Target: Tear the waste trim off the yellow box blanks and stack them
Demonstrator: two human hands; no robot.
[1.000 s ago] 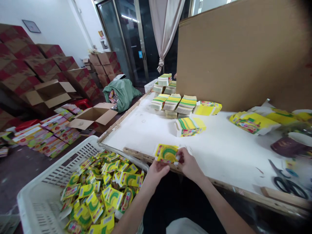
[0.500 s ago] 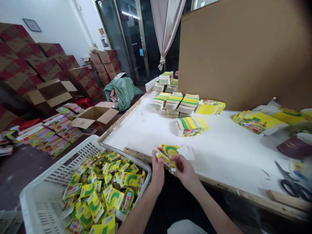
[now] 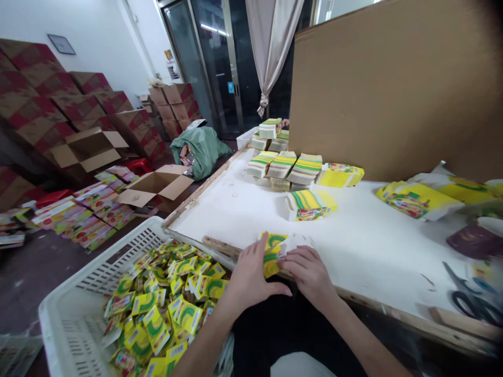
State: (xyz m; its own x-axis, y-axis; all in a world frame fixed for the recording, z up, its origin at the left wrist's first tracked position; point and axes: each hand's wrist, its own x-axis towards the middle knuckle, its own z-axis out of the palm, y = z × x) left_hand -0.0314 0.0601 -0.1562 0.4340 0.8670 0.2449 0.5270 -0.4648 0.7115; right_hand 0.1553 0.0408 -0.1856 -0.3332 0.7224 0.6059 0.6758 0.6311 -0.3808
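Note:
A small yellow-and-green printed carton (image 3: 271, 263) is at the table's near edge, between my two hands. My left hand (image 3: 251, 275) is along its left side, fingers stretched out and thumb spread well away. My right hand (image 3: 308, 272) has its fingers bent and pressed together at the carton's right edge. Just beyond lies another yellow printed card piece (image 3: 274, 240), partly covered by the fingers. To my left stands a white plastic basket (image 3: 51, 309) with many small yellow cartons (image 3: 155, 330) heaped in it.
Bundles of flat cartons (image 3: 306, 167) and a yellow stack (image 3: 308, 204) stand on the white table (image 3: 361, 235). Scissors (image 3: 469, 296), a wooden block (image 3: 463, 322) and a dark cup (image 3: 471, 241) are at right. A large cardboard sheet (image 3: 393, 89) stands behind. Someone's hand (image 3: 285, 123) shows at the far end.
Both hands were pinching a small carton above the table edge. Now my left fingers have spread out, while the carton is lower and flatter, with my right fingers at its edge.

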